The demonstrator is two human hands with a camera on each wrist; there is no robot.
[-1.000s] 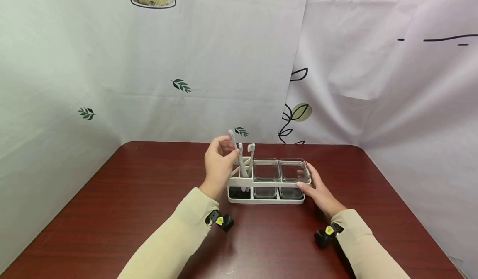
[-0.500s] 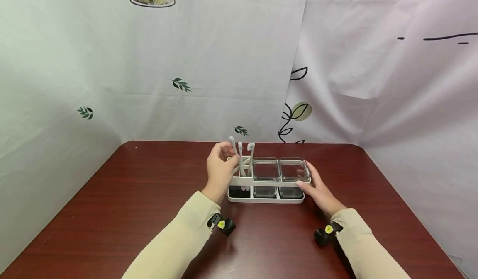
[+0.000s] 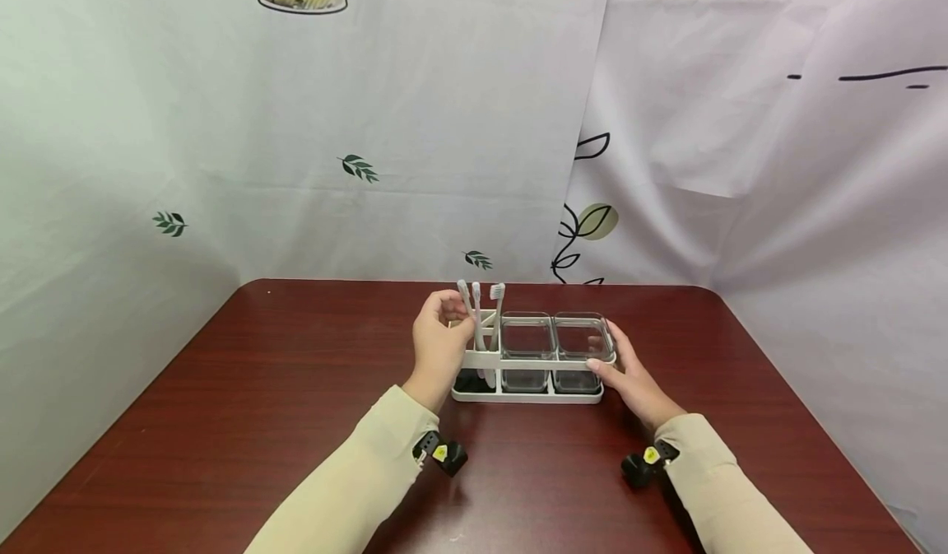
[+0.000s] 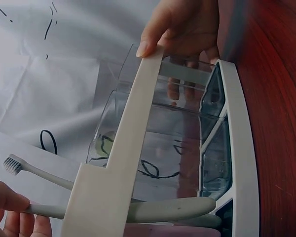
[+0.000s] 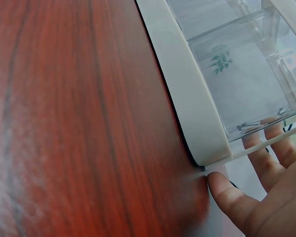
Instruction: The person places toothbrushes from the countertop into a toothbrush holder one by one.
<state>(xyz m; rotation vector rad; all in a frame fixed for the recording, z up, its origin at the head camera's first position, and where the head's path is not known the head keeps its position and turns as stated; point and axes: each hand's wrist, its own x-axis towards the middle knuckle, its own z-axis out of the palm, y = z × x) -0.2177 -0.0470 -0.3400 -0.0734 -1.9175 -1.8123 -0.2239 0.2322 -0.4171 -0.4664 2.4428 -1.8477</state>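
Observation:
A white toothbrush holder (image 3: 481, 358) stands on the table, with two clear square cups (image 3: 527, 338) in its right part. My left hand (image 3: 435, 346) pinches a toothbrush (image 4: 170, 210) near its head, at the holder's left end. That brush's pale handle passes behind the upper frame and reaches down near the base. Two more toothbrushes (image 3: 497, 294) stand beside it, bristles up; a pinkish handle (image 4: 172, 231) shows low in the left wrist view. With thumb in front and fingers behind, my right hand (image 3: 638, 383) grips the holder's right end.
The dark red wooden table (image 3: 296, 422) runs back to white patterned cloth (image 3: 444, 109) hung behind and at both sides. Black wrist cameras (image 3: 449, 455) are strapped below both hands.
My left hand has moved down and slightly right, lowering the toothbrush deeper into the holder. My right hand and the holder stay in place.

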